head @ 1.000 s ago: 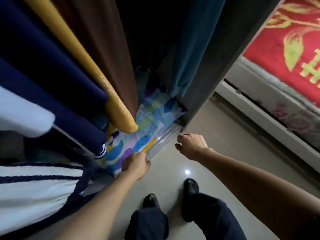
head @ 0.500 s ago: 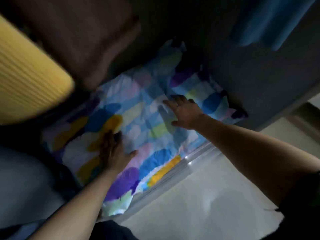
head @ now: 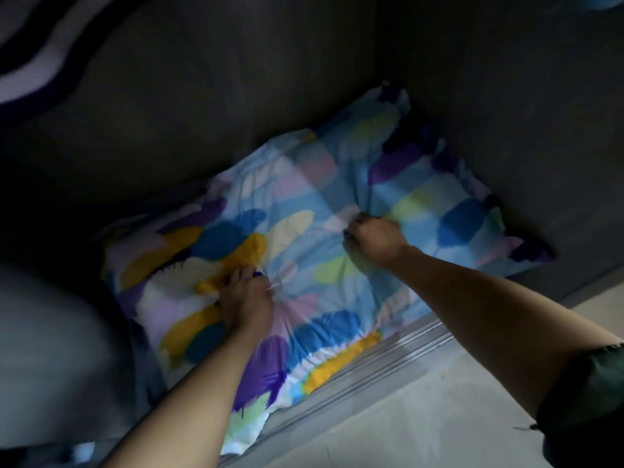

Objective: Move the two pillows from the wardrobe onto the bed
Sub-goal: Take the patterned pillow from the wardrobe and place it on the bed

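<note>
**What the wardrobe hides**

Only one pillow point(head: 304, 251) can be made out, and whether another lies under it cannot be told. The fingertips of the left hand point(head: 248, 304) and right hand point(head: 374, 239) are buried in bunched pillow cloth. Left of the pillow, a striped garment point(head: 30, 59) is blurred and cut off by the frame's edge, and the wardrobe point(head: 202, 96) behind is too dark to read

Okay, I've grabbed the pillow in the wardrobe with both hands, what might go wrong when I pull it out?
Both the left hand and right hand pinch only bunched cover fabric on the pillow, so the cover may slip or stretch. Its front edge overhangs the sliding-door track and might snag there.
</note>
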Motion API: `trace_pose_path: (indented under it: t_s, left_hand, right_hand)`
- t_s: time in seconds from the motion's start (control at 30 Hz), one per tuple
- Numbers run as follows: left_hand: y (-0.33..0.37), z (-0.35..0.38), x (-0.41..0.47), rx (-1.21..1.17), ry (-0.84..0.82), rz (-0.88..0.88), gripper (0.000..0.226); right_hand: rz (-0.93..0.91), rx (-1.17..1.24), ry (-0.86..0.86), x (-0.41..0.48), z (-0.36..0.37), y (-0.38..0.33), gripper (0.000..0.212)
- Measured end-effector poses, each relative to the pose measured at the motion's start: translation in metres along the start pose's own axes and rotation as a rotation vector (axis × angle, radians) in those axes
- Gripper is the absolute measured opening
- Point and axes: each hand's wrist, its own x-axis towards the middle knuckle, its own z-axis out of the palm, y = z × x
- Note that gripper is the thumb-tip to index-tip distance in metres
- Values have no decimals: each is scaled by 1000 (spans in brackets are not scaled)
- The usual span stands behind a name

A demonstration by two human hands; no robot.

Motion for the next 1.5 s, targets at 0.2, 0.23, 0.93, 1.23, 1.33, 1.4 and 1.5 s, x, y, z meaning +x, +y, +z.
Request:
trace_pose_path:
  t_s: [0.2,0.23,0.93,1.23,1.33,1.4,1.5]
  left_hand:
    - [-3,-20,-20,-300,128,1,7]
    - [-5,-26,-26,-397,182,2,10]
    - [-27,-175,-75,-137,-252,169,64]
    - [10,-284,-170,23,-410,279,43]
    - [20,-336,-203,-4,-428,391,35]
    - [26,-375,-219,-22,-441,442,25]
    - [36,-434,-242,71,-442,545,21]
  right_hand:
    - [-138,7,335,-26,-36,2,17]
    - [-169,3,364,-29,-45,1,16]
    - [19,273,-330,-117,-118,-68,81]
    - [40,135,-508,-243,-227,-105,45]
    - [35,140,-475,-284,-279,-122,43]
    - [48,162,-432,-308,-315,-133,41]
    - [57,146,-369,-344,-365,-147,38]
